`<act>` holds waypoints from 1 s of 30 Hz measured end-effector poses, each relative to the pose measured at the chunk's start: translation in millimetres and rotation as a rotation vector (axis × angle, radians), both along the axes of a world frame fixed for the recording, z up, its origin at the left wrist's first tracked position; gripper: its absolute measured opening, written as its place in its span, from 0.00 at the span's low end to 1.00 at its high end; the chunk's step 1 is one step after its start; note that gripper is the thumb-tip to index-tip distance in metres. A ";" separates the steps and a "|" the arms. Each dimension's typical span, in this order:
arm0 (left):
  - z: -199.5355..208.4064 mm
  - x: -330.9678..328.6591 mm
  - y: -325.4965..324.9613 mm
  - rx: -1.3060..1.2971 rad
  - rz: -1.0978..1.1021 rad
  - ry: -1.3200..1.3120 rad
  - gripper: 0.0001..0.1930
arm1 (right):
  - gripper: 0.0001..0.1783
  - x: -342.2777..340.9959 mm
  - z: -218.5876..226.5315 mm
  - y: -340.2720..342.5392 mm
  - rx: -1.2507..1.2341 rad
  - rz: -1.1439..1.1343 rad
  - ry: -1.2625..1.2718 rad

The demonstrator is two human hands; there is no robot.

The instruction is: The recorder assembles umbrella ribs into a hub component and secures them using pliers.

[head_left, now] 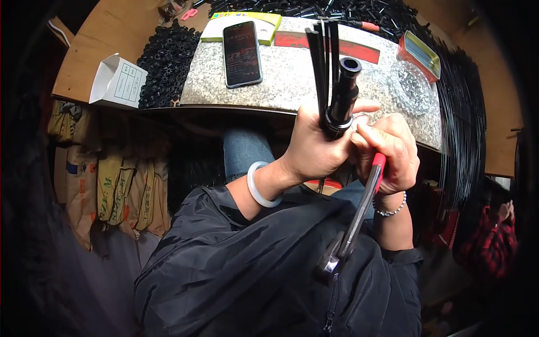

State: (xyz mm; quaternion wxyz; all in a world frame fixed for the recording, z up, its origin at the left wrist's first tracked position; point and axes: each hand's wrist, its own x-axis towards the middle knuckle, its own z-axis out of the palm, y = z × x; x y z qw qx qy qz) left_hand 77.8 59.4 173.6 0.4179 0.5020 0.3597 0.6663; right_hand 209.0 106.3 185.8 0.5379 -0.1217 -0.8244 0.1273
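In front of my chest, my left hand (320,140) is closed round a stepped black tube (342,95) with a hollow round end pointing up. Several thin black rods (323,67) stand up beside the tube from the same grip. My right hand (393,149) is closed just to the right, its thumb and fingers pinched close to the base of the tube. Held in that hand too is a pair of pliers (356,216) with red grips, its metal head hanging down over my dark jacket. What the right fingertips pinch is too small to make out.
A speckled board (292,84) on the table carries a phone (242,53), a flat yellow-green box (264,22), a red bar (331,48) and a clear dish (412,87) of small pieces. Black parts (168,64) lie heaped left beside a white carton (120,81); long black rods (463,112) hang right.
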 end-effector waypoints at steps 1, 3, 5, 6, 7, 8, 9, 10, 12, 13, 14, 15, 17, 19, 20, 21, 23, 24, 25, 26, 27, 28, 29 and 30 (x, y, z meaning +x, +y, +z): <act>-2.1 -0.2 0.4 -0.004 -0.004 -0.006 0.15 | 0.18 -1.3 0.3 0.4 -0.002 -0.001 0.000; -3.1 0.4 1.5 0.028 0.016 0.013 0.14 | 0.10 -4.8 0.6 1.9 0.059 0.042 0.037; -4.0 -0.5 1.9 0.061 0.038 0.032 0.13 | 0.10 -6.9 0.3 1.0 0.051 0.031 0.040; -4.5 -2.2 1.5 0.056 0.016 0.043 0.15 | 0.10 -7.8 0.2 0.6 0.046 0.022 0.043; -4.9 -3.2 1.2 0.051 -0.006 0.054 0.16 | 0.10 -8.4 0.7 0.3 0.044 0.023 0.043; -4.9 -3.4 1.2 0.050 -0.006 0.054 0.16 | 0.10 -8.8 2.0 0.0 0.050 0.020 0.042; -4.9 -3.5 1.1 0.053 -0.004 0.050 0.16 | 0.10 -9.2 2.7 -0.4 0.056 0.018 0.041; -4.8 -3.5 1.1 0.057 -0.002 0.045 0.16 | 0.10 -10.0 2.8 -0.9 0.056 0.018 0.040; -4.1 -1.8 1.7 0.062 0.028 0.040 0.15 | 0.10 -11.7 1.6 -1.6 0.044 0.011 0.056; -4.0 -1.3 1.8 0.069 0.056 0.035 0.14 | 0.10 -10.6 -1.0 -1.9 0.044 0.012 0.056; -4.4 -1.5 1.9 0.069 0.056 0.034 0.14 | 0.14 -8.0 -4.6 -2.2 0.010 -0.013 0.039; -5.2 -2.0 1.8 0.063 0.051 0.031 0.15 | 0.18 -6.5 -6.6 -2.6 -0.024 -0.038 0.022; -5.7 -4.0 1.3 0.056 0.046 0.027 0.15 | 0.18 -7.5 -5.0 -3.2 -0.030 -0.046 0.019; -5.6 -7.3 0.2 0.014 -0.019 0.074 0.18 | 0.17 -8.4 -5.5 -2.5 -0.037 -0.055 0.016; -5.0 -7.4 0.0 0.016 -0.017 0.075 0.18 | 0.17 -8.8 -5.7 -2.8 -0.029 -0.058 0.025; -4.7 -7.4 0.1 0.054 -0.007 0.094 0.18 | 0.17 -9.0 -5.6 -3.1 -0.021 -0.062 0.033; -5.6 -6.3 0.8 0.090 0.003 0.112 0.18 | 0.17 -10.0 -2.9 -3.8 -0.019 -0.055 0.034; -6.8 -4.9 1.7 0.100 0.003 0.083 0.17 | 0.16 -10.4 -2.2 -3.7 -0.018 -0.049 0.034; -7.5 -3.9 2.4 0.110 0.003 0.055 0.17 | 0.16 -10.6 -2.4 -2.3 -0.019 -0.049 0.033; -8.0 -3.8 3.5 0.108 0.004 0.055 0.17 | 0.15 -11.3 -3.1 -0.2 -0.010 -0.039 0.040; -8.1 -4.3 5.2 0.152 0.024 0.067 0.14 | 0.14 -11.9 -3.6 1.1 0.001 -0.028 0.046; -7.7 -4.8 6.1 0.195 0.044 0.079 0.12 | 0.13 -12.9 -2.9 1.2 -0.065 0.008 0.060; -2.8 -6.0 3.5 0.137 0.047 0.108 0.12 | 0.12 -13.4 -0.8 0.8 -0.131 0.038 0.073; 1.7 -7.4 1.0 0.080 0.050 0.137 0.12 | 0.11 -17.5 3.9 4.1 -0.194 0.104 0.133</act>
